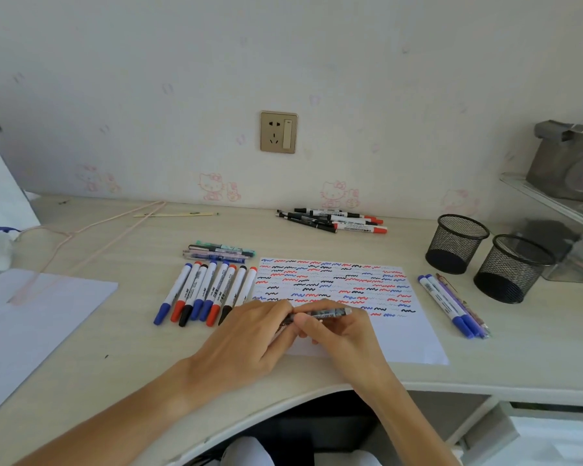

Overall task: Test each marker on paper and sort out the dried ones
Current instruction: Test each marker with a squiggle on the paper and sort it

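Head view, bottom to top. Both forearms enter from the bottom edge and meet at lower centre of frame. Left hand [249, 334] and right hand [340, 334] both grip one dark pen [320, 313], held roughly horizontal just above the near-left part of the test paper [414, 344]. Left fingers curl round its left end, right thumb and fingers wrap the barrel; silver tip pokes out to the right of the right hand. Cannot tell if the cap is on.

Paper lies flat on the desk [132, 358], centre-right, upper two thirds covered in rows of red, blue and black squiggles, near strip blank.

Left of the paper: row of markers [206, 292] side by side, touching, caps in blue, red and black pointing toward the viewer. Just behind that row: small cluster of pens [219, 252] lying crosswise.

Right of the paper: a few blue-capped markers [446, 304] plus thinner pens, lying diagonally, apart from the sheet.

Far left: blank white sheet [31, 327], partly out of frame, pink hanger [81, 243] overlapping its far corner.

Right side, further back: two black mesh pen cups [485, 257], upright, side by side.

Back centre, near the wall: pile of markers [337, 220], black and red caps. Wall socket [278, 132] above it.
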